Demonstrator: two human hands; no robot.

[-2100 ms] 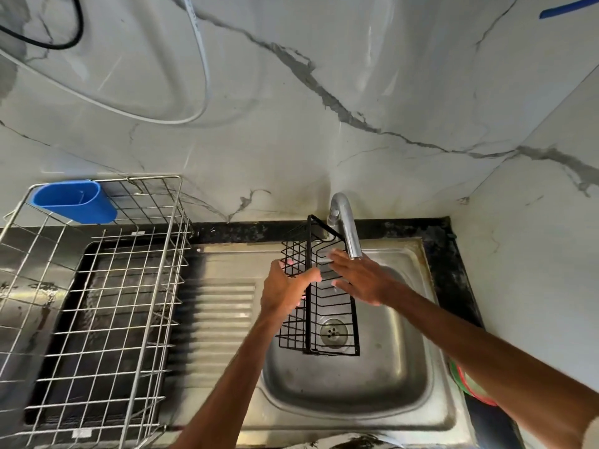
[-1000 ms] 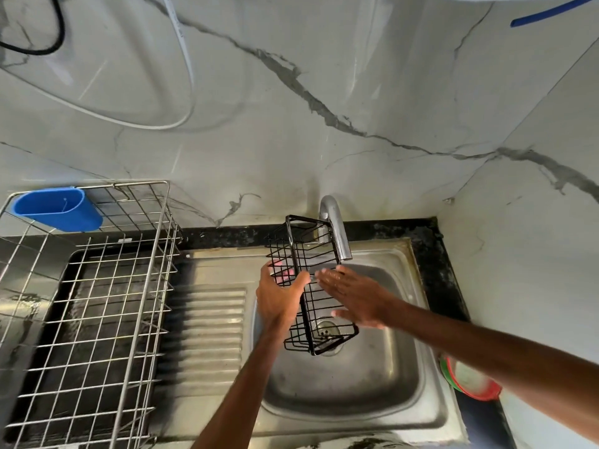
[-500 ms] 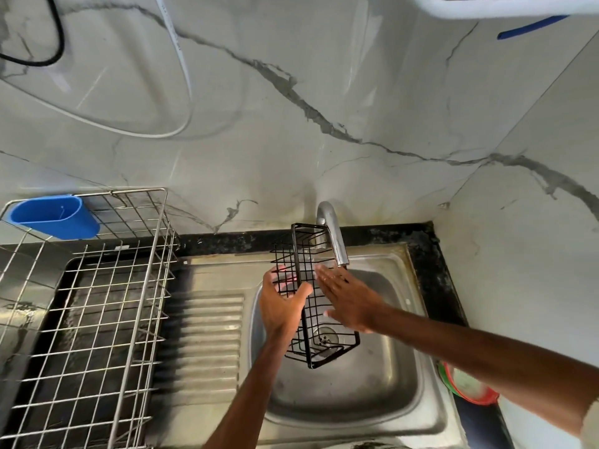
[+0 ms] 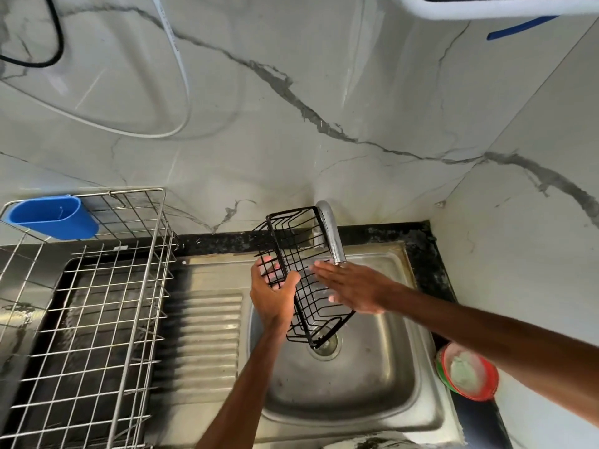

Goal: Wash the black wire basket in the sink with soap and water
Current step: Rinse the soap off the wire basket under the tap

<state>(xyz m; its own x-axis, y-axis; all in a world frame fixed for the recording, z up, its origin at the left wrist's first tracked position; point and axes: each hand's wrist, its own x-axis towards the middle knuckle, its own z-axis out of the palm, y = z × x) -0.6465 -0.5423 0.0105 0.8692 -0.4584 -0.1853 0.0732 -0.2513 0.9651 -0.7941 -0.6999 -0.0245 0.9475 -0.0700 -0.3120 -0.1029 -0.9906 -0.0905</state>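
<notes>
Head view: I looked down on a steel counter set in a corner of marble-veined walls.
Blue cup [image 4: 52, 217]: it hung on the far left rim of the wire dish rack [image 4: 97, 303].
Dish rack: it stood at the left, just beside the ribbed drainboard [image 4: 207, 335].
Left hand [image 4: 272, 293]: I grasped the black wire basket [image 4: 301, 270] by its left rim, with my thumb over the edge and my fingers behind the mesh.
Black wire basket: I held it tilted above the sink [image 4: 356, 384], its near end over the drain and its far end up by the tap [image 4: 330, 234].
Right hand [image 4: 353, 290]: it was released and flat, with straight fingers laid against the basket's mesh just below the spout.
Red and green bowl [image 4: 466, 374]: it sat on the counter right of the sink, holding something pale.
</notes>
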